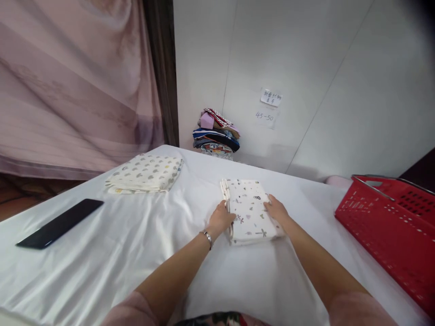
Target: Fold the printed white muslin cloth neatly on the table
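A folded white cloth with small printed motifs (pixel 247 207) lies on the white sheet-covered table (pixel 118 253). My left hand (pixel 220 220) grips its left edge, fingers curled round the layered fold; a bracelet shows on that wrist. On the cloth's right edge rests my right hand (pixel 277 210), fingers pressed on the fabric and pinching the side. Both hands hold the folded cloth between them.
Another folded cloth with grey heart prints (pixel 145 173) lies at the far left. A black flat object (pixel 61 223) sits near the left edge. A red plastic basket (pixel 394 226) stands at the right. A pile of folded clothes (pixel 216 134) sits against the wall, under paper notes (pixel 271 97).
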The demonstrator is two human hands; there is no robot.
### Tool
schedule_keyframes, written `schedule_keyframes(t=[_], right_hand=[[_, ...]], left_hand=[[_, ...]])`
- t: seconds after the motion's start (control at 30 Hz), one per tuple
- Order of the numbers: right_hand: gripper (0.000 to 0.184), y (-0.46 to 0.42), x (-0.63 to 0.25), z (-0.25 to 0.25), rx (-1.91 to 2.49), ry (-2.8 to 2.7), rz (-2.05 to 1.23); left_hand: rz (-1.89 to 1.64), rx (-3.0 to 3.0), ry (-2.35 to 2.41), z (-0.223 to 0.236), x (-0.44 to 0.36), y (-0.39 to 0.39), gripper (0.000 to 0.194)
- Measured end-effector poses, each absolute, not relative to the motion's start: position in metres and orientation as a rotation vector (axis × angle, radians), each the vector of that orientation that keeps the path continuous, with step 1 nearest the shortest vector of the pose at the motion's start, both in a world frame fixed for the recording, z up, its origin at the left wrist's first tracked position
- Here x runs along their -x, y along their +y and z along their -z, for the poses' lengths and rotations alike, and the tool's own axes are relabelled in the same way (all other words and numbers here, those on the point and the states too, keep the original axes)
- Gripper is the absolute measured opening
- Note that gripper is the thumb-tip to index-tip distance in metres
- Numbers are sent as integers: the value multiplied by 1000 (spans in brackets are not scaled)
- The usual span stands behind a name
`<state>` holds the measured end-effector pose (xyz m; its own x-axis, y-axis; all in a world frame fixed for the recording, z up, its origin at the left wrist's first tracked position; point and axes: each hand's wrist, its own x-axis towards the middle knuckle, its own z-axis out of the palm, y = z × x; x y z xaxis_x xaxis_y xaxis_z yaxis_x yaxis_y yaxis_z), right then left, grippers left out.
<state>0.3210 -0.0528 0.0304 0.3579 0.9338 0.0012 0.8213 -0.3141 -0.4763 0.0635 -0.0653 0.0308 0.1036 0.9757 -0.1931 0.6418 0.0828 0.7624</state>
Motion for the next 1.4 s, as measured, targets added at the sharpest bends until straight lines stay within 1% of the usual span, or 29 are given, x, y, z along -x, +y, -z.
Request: schedule_keyframes(t=[0.1, 0.2, 0.27, 0.33, 0.5, 0.7, 0.83, 0.93, 1.03, 1.13, 1.27, 1.4], right_hand=[[49, -68, -314, -30, 2155, -1693, -232], [44, -80, -290, -33, 1828, -1964, -55], [43, -86, -266, -32, 1588, -2090, -81], [44, -90, -240, -28, 1444, -2173, -156], [42, -95, -204, -13, 1391, -2235, -343], [36, -84, -208, -19, 1453, -1961, -426], [37, -74, -210, -16, 1482, -1934, -302], [35, -71, -209, -6, 1472, -2007, -195], [33, -72, -209, 3, 1487, -1991, -159], [33, -74, -210, 6, 1485, -1951, -195], [31, -74, -213, 4, 1452, -1897, -282], [30, -76, -214, 1, 1434, -1862, -350]], left_hand=[[-632, -1599, 1574, -29, -58, -80, 63], [-663, -1607, 1533, -27, -54, -95, 50], [-673, -1634, 1536, -25, -54, -104, 41], [-678, -1660, 1555, -24, -54, -110, 34], [-668, -1655, 1538, -27, -46, -103, 20], [-798, -1499, 1477, -30, -39, -50, 20], [-812, -1490, 1505, -25, -49, -21, 19], [-801, -1493, 1538, -22, -55, -12, 19], [-772, -1492, 1587, -20, -58, -7, 18], [-718, -1486, 1630, -20, -58, -4, 17], [-645, -1485, 1643, -24, -58, 0, 22], [-606, -1480, 1645, -28, -59, 3, 23]])
